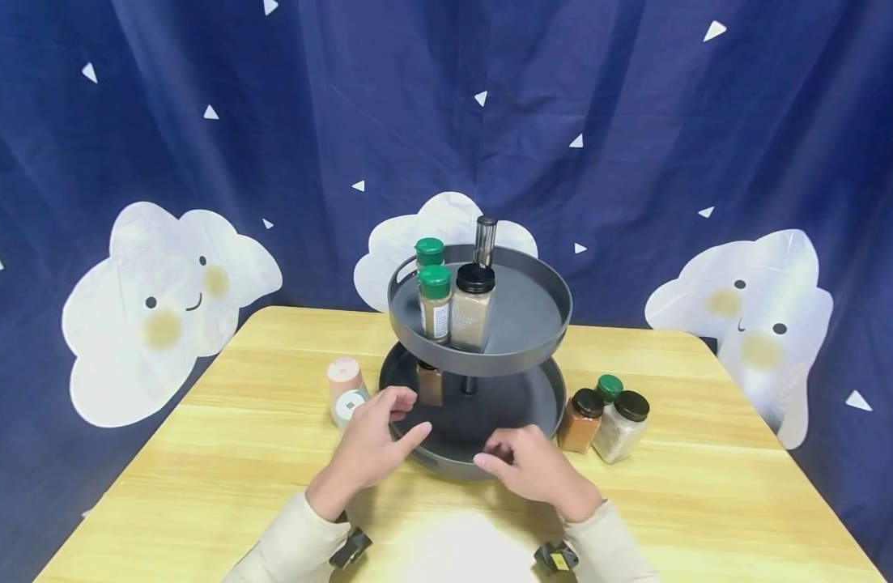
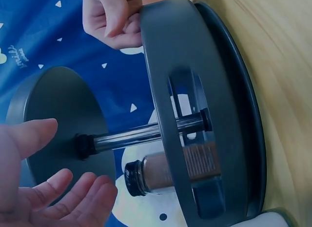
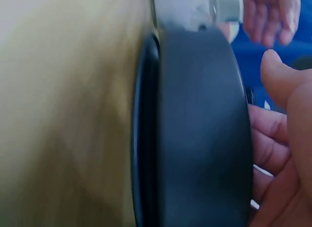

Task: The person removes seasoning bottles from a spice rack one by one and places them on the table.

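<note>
A dark grey two-tier turntable stands on the table. My left hand is beside its lower tier at the front left, fingers loosely bent, thumb apart, nothing held. At the front right rim is my right hand; its bent fingers reach over the rim, their tips hidden behind the wall, while the thumb stays off it. On the lower tier sits a brown spice jar with a black lid. Above, the upper tier carries two green-capped spice bottles, a black-lidded jar and a clear black-topped grinder.
Right of the turntable stand an orange-brown spice jar, a white-filled jar and a green-capped bottle. A pink-topped container and a white-topped one stand left. A blue curtain hangs behind the wooden table.
</note>
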{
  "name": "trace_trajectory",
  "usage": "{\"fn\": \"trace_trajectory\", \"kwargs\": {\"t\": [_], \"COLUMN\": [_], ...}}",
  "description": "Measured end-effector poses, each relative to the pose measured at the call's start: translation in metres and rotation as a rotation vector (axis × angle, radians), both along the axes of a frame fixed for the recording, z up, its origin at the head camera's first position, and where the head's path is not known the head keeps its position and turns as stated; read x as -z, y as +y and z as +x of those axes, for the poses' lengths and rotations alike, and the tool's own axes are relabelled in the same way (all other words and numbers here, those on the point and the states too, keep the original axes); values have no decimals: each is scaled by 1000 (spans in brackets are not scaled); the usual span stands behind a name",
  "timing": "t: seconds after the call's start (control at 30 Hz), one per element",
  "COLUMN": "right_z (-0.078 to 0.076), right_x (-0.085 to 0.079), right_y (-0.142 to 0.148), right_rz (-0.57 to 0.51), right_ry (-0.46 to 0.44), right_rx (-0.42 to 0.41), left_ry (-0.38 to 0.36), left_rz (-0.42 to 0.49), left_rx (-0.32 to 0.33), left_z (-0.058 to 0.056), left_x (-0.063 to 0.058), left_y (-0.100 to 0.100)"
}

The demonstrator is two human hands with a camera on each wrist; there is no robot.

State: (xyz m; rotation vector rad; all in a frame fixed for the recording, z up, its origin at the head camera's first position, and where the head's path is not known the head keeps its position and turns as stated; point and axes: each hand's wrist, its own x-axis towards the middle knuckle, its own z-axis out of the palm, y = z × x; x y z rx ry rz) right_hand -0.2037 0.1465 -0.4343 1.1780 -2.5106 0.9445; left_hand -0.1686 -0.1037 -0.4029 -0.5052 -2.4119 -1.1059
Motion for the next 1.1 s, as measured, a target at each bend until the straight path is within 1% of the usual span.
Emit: {"fn": "trace_trajectory", "kwargs": {"t": [0.13,0.2,0.3,0.5,0.63,0.77,0.9,0.97,1.1], "right_z": [-3,-5,-7,-9,-8,-8,-9,-8,-7], "right_x": [-5,-5,-2,2,2,4,6,7,8], "right_y": [11,13,13,11,12,13,13,13,13], "right_rz": [-6,1,6,19,50,68,58,51,43], "right_ry": [-22,-36,-47,-47,-40,-46,-49,-49,-55], "right_rx": [93,110,97,65,69,70,66,68,68], "left_ry": [-57,-84,-111,-121,-133,-120,-106,-124,-204], "left_rz": [13,12,-1,-37,-45,-56,-89,-103,-121], "left_rx": [-25,-37,-49,-78,-77,-68,-85,-91,-101], "left_z": [-1,-3,-4,-7,-8,-13,-21,-25,-34], "left_x": [1,1,0,1,1,6,11,13,16], "left_y": [3,5,7,12,15,19,22,24,27]}}
